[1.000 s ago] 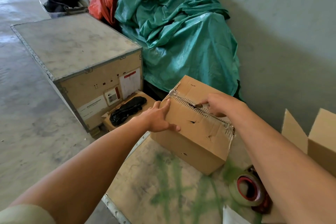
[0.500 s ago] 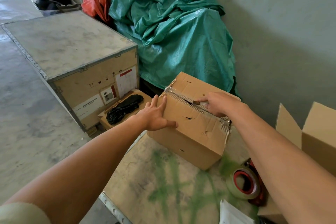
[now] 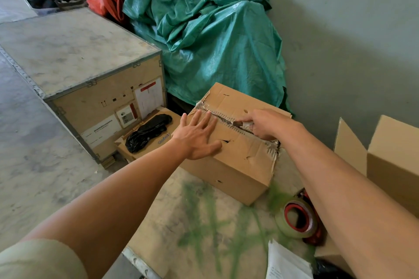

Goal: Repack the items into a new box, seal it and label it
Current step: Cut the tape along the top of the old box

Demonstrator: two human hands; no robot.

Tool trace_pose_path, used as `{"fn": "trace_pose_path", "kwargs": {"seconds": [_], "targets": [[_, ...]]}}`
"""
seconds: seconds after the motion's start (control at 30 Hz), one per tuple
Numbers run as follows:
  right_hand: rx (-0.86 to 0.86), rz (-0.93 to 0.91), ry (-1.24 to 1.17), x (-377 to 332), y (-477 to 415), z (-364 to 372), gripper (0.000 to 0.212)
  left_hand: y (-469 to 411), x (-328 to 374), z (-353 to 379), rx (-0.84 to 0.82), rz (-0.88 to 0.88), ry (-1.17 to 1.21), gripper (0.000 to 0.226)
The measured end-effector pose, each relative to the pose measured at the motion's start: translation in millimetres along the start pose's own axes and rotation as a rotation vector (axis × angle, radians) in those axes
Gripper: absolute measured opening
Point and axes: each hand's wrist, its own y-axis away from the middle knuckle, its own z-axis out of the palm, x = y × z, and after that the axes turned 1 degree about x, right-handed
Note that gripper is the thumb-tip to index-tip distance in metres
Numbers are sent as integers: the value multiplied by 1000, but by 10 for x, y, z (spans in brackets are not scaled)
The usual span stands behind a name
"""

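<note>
Your left hand (image 3: pixel 197 136) lies flat with fingers spread, pressing on the near top flap of the old cardboard box (image 3: pixel 233 174). Your right hand (image 3: pixel 267 124) is curled round a small cutter (image 3: pixel 238 123), whose dark tip sits in the taped centre seam just beyond your left fingertips. The box stands on the surface (image 3: pixel 172 222) directly under both hands, turned corner-on to you. Its board is worn: small punctures and tears mark the top and front, the corner below your right wrist is crushed and frayed, and ragged silvery tape runs along the seam. Expect weakened, softened cardboard that flexes under pressure. Its contents are hidden, so its weight cannot be judged. Take hold low on the side walls or beneath the base rather than by the torn flaps or the damaged corner, and bear down only lightly beside the blade. The new box (image 3: pixel 394 165) stands open to the outside of your right forearm, clean and stiff-looking, with its flaps raised. A tape roll (image 3: pixel 297 217) on a red dispenser rests beneath that forearm, and a sheet of paper (image 3: pixel 285 263), possibly the label, lies nearer your right elbow.
</note>
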Motion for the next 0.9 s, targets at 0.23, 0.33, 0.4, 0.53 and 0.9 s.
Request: {"fn": "trace_pose_path", "kwargs": {"seconds": [0.23, 0.33, 0.4, 0.53, 0.9], "targets": [[-86, 46, 89, 180, 160, -90, 64, 7, -21, 48, 36, 4, -25, 84], [-131, 65, 142, 365, 269, -47, 67, 3, -19, 50, 34, -4, -28, 84], [-146, 102, 123, 463, 367, -19, 68, 9, -12, 49, 40, -1, -27, 84], [-131, 135, 91, 496, 505, -21, 72, 42, -38, 38, 39, 6, -12, 84], [-56, 261, 104, 411, 984, -39, 69, 135, -156, 25, 63, 46, 59, 94]]}}
